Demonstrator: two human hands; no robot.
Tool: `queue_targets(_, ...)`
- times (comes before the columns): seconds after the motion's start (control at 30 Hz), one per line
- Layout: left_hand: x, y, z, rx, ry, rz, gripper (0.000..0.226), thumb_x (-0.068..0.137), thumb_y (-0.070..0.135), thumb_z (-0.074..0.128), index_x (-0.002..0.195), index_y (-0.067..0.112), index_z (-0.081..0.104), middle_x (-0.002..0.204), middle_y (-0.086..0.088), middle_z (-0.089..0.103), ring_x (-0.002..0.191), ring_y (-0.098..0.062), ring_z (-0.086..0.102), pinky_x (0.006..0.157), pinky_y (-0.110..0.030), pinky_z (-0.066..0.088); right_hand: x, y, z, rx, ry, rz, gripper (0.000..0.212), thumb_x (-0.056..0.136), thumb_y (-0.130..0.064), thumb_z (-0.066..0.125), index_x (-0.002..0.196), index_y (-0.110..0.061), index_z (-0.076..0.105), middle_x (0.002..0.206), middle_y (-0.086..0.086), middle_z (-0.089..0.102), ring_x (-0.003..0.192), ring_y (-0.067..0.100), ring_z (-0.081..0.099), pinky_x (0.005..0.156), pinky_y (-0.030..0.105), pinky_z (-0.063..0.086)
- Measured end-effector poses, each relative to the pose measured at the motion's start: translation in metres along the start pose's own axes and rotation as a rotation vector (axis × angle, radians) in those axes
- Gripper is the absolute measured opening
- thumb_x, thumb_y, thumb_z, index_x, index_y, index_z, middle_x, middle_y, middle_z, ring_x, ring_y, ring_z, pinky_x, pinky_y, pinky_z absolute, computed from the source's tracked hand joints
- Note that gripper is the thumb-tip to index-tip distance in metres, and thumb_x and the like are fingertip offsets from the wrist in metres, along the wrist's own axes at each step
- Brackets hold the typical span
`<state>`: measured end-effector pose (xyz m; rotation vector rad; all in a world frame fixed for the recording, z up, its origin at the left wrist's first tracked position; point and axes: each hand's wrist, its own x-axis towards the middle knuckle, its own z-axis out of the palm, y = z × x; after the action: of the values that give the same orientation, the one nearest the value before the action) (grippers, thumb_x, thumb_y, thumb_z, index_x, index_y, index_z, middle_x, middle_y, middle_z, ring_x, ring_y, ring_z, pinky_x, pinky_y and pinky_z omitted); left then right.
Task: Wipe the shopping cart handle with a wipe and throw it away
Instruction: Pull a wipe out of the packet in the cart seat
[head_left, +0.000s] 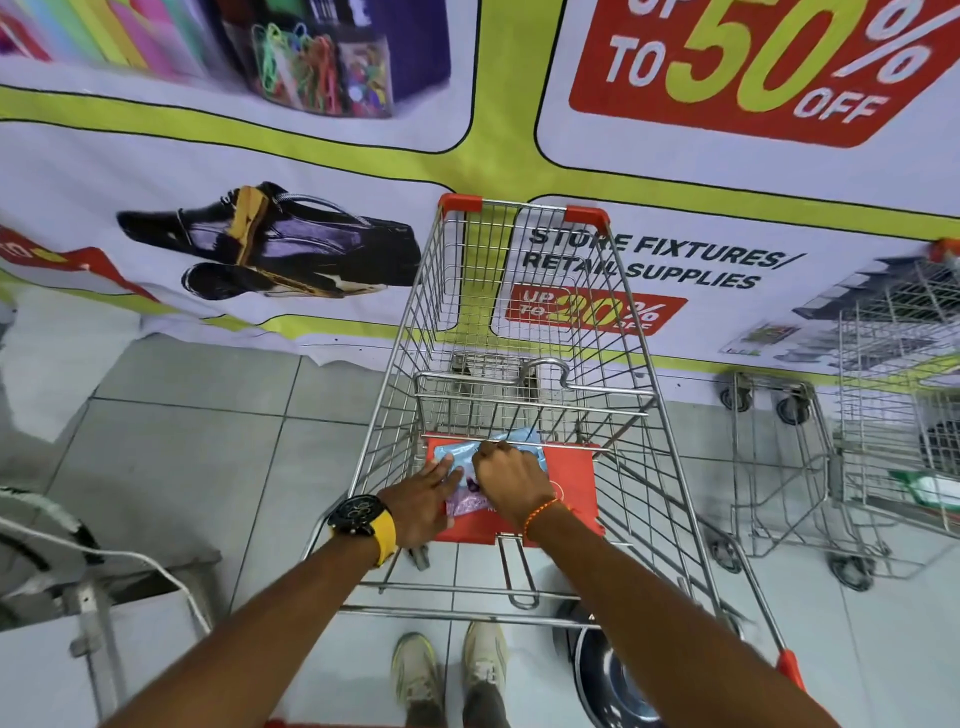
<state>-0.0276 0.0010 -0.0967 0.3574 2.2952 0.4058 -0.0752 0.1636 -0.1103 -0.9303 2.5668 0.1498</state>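
Observation:
A wire shopping cart with red corner caps stands straight ahead of me. On its red child-seat flap lies a blue and purple wipes pack. My left hand, with a black and yellow watch on the wrist, lies flat on the pack's left side. My right hand is closed on the pack's top, fingers pinched there; what they pinch is hidden. The cart's handle is out of sight at the bottom edge, apart from a red end piece at the lower right.
A second wire cart stands to the right. A large sale banner covers the wall behind both carts. A metal stand with a white cable is at the left. A round dark bin sits by my feet on the tiled floor.

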Motion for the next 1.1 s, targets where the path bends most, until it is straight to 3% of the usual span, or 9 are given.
queue_targets(0.27,0.0,-0.001,0.0,-0.002,-0.006,-0.007,0.075,0.097,0.036,0.045,0.152,0.012,-0.001,0.161,-0.013,-0.009,0.149,-0.029,-0.007,0.12,-0.037,0.01,0.0,0.001,0.006,0.004,0.045,-0.013,0.032,0.1,-0.024,0.056,0.124,-0.002,0.053,0.123,0.017,0.058,0.106,0.035,0.064,0.073,0.051,0.056)
queue_targets(0.4,0.001,-0.001,0.001,0.007,-0.015,-0.012,0.076,0.097,0.037,0.045,0.152,0.013,-0.002,0.161,-0.013,-0.01,0.148,-0.03,-0.007,0.12,-0.039,0.011,-0.005,0.005,0.001,0.105,0.132,-0.034,0.038,0.097,-0.03,0.061,0.12,-0.001,0.054,0.122,0.019,0.057,0.104,0.039,0.063,0.073,0.051,0.058)
queue_targets(0.53,0.0,-0.001,0.001,0.014,-0.015,-0.014,0.076,0.097,0.037,0.046,0.152,0.013,-0.001,0.162,-0.012,-0.01,0.148,-0.03,-0.008,0.12,-0.038,0.009,-0.016,0.01,-0.006,0.249,0.181,-0.063,0.03,0.089,-0.019,0.067,0.109,0.001,0.058,0.116,0.022,0.061,0.099,0.042,0.063,0.079,0.049,0.055)
queue_targets(0.67,0.002,-0.004,0.004,0.008,-0.02,-0.033,0.077,0.096,0.039,0.046,0.152,0.016,-0.001,0.162,-0.008,-0.012,0.148,-0.028,-0.01,0.122,-0.041,0.01,-0.022,0.014,-0.009,0.352,0.235,-0.051,0.013,0.089,-0.004,0.055,0.101,-0.001,0.057,0.103,0.016,0.059,0.091,0.034,0.06,0.079,0.044,0.054)
queue_targets(0.87,0.003,-0.004,0.006,-0.01,-0.021,-0.036,0.077,0.096,0.037,0.047,0.152,0.014,-0.001,0.161,-0.009,-0.014,0.148,-0.027,-0.013,0.122,-0.039,0.01,-0.018,0.016,0.001,0.241,0.164,-0.049,0.015,0.093,-0.012,0.063,0.108,-0.012,0.065,0.109,0.009,0.062,0.108,0.031,0.058,0.074,0.049,0.06)
queue_targets(1.1,0.003,-0.003,0.003,0.015,0.0,-0.03,0.074,0.096,0.036,0.047,0.152,0.014,0.004,0.162,-0.01,-0.01,0.148,-0.028,-0.011,0.121,-0.041,0.014,-0.012,0.005,-0.002,0.105,0.126,-0.057,0.011,0.088,-0.009,0.068,0.099,-0.006,0.065,0.101,0.014,0.067,0.099,0.037,0.064,0.064,0.048,0.058)
